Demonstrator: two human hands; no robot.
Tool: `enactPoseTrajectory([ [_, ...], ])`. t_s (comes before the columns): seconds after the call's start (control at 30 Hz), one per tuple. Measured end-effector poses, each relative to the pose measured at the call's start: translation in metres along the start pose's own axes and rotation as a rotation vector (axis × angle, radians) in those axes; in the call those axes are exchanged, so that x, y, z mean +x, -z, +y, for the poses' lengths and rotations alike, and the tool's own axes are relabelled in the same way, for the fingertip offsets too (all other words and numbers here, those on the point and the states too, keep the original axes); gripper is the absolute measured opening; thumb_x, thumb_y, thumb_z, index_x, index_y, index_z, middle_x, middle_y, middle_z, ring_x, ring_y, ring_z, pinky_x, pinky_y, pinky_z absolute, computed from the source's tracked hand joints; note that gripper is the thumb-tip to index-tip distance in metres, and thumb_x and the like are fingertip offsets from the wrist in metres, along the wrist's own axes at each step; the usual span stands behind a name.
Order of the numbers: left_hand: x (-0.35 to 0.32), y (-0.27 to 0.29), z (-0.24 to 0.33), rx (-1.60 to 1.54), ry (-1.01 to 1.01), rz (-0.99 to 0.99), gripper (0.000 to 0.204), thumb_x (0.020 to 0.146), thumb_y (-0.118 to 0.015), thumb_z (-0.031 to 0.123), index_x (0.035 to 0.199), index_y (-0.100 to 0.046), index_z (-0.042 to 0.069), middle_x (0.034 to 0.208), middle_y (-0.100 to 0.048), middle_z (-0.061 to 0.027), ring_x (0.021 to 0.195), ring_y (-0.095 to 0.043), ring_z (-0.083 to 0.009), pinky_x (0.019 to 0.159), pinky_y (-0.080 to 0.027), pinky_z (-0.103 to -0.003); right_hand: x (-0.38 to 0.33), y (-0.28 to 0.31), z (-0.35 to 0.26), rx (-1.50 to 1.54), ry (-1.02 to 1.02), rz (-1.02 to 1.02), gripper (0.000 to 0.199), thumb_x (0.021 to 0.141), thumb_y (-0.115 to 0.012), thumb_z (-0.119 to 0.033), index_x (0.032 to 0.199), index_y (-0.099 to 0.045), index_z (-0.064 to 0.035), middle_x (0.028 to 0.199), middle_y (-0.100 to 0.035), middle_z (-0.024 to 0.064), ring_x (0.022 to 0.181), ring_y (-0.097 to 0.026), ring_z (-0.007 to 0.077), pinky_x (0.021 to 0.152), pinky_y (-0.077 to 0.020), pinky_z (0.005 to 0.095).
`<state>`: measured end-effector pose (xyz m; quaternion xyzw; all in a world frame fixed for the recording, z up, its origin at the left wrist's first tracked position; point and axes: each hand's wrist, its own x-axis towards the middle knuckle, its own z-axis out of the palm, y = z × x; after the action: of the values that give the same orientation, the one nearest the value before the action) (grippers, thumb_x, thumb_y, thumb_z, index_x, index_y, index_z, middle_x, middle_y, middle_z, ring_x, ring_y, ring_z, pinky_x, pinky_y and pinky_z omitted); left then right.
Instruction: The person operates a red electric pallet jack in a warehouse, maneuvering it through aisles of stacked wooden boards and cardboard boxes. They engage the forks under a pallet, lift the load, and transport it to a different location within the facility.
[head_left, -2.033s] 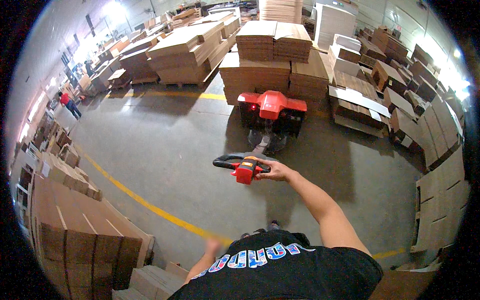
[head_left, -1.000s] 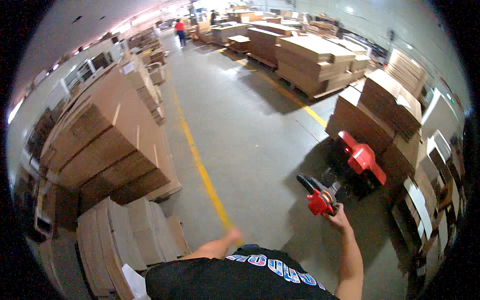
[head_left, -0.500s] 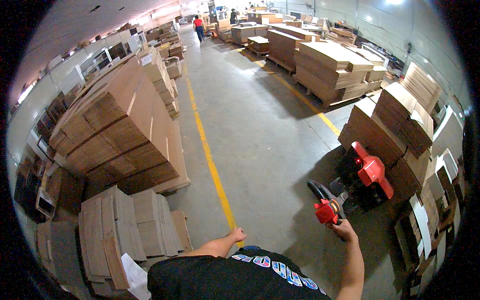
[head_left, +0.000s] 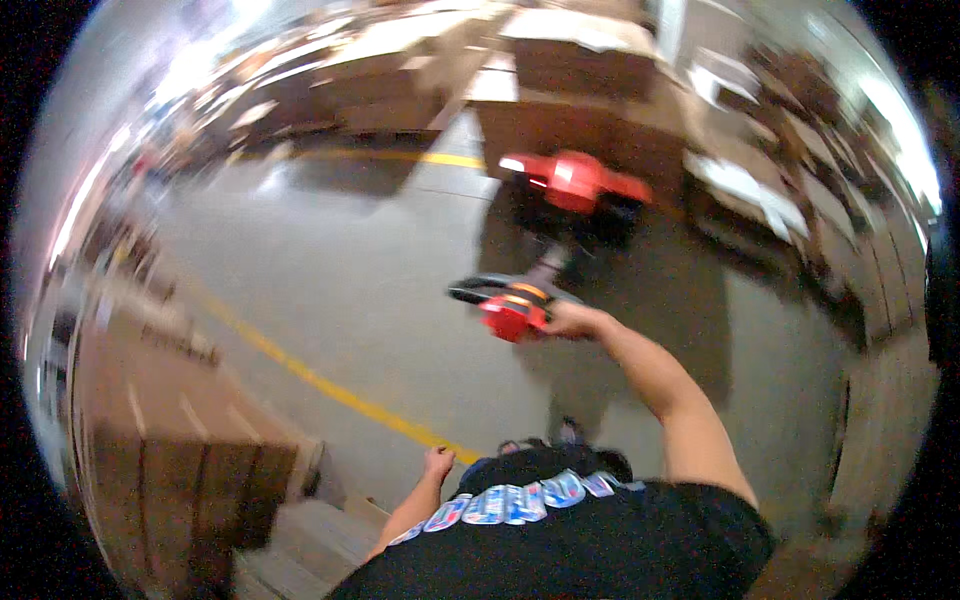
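My right hand (head_left: pixel 573 319) is closed around the side grip of the control handle (head_left: pixel 512 314), which has a red and orange head and a black loop. A tiller joins this handle to an electric pallet truck (head_left: pixel 578 184) with a red cover and dark base, standing ahead of me. Cardboard stacks (head_left: pixel 580 125) rise right behind the truck; its forks are hidden. Down at my left side, my left hand (head_left: pixel 438 461) hangs loosely closed near the yellow floor line (head_left: pixel 345 396), touching nothing that I can see.
Tall strapped cardboard stacks (head_left: pixel 185 470) stand on the near left. More board stacks (head_left: pixel 385 85) line the far side beyond another yellow line (head_left: pixel 390 157). On the right are piled boards with a white sheet (head_left: pixel 750 190). Motion blurs much of the picture.
My view has swung to the right, so the aisle and far stacks have slid left. The truck and handle now appear nearer the middle, with my right hand still on the grip.
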<state>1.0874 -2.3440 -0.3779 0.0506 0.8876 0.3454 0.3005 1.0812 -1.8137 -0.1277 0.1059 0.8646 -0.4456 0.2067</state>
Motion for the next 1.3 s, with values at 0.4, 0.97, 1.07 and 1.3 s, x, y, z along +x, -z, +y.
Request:
enactPoseTrajectory([
  [0.4,-0.032,0.028,0.031,0.934,-1.099,0.128,0.008,0.09,-0.069,0.011,0.097,-0.072,0.008,0.098,-0.069,-0.0158,0.093,-0.066,-0.0359,0.083,-0.051,-0.053,0.015,0.003,-0.074,0.087,0.039,0.076,0.058,0.078,-0.081,-0.062,0.092,-0.076,-0.0056,0.075,-0.071,0.0103,0.065,-0.069,0.0247,0.061,-0.056,0.0421],
  [0.97,-0.397,-0.387,0.332,0.018,0.178,0.311,0.038,0.099,-0.068,0.025,0.13,-0.065,0.003,0.112,-0.071,-0.0153,0.105,-0.066,-0.0295,0.094,-0.054,-0.043,-0.16,0.118,-0.041,0.244,0.071,-0.059,0.074,0.082,-0.076,-0.065,0.124,-0.074,-0.0037,0.125,-0.075,0.0204,0.119,-0.071,0.0367,0.098,-0.0574,0.0487],
  [1.07,-0.457,-0.444,0.36,-0.047,0.295,0.328,0.039,0.098,-0.068,0.022,0.132,-0.064,0.003,0.116,-0.07,-0.0156,0.108,-0.065,-0.03,0.096,-0.053,-0.043,-0.217,0.114,-0.041,0.239,0.13,-0.144,0.076,0.083,-0.078,-0.063,0.126,-0.073,-0.0009,0.126,-0.074,0.0215,0.121,-0.07,0.0366,0.1,-0.0565,0.0476],
  [1.3,-0.542,-0.63,0.386,-0.195,0.463,0.41,0.043,0.096,-0.068,0.016,0.136,-0.06,0.003,0.123,-0.066,-0.0162,0.115,-0.062,-0.0311,0.1,-0.052,-0.044,-0.353,0.08,0.042,0.11,0.367,-0.244,0.072,0.079,-0.081,-0.063,0.11,-0.076,0.0013,0.108,-0.078,0.0184,0.104,-0.076,0.0329,0.088,-0.0594,0.0446],
])
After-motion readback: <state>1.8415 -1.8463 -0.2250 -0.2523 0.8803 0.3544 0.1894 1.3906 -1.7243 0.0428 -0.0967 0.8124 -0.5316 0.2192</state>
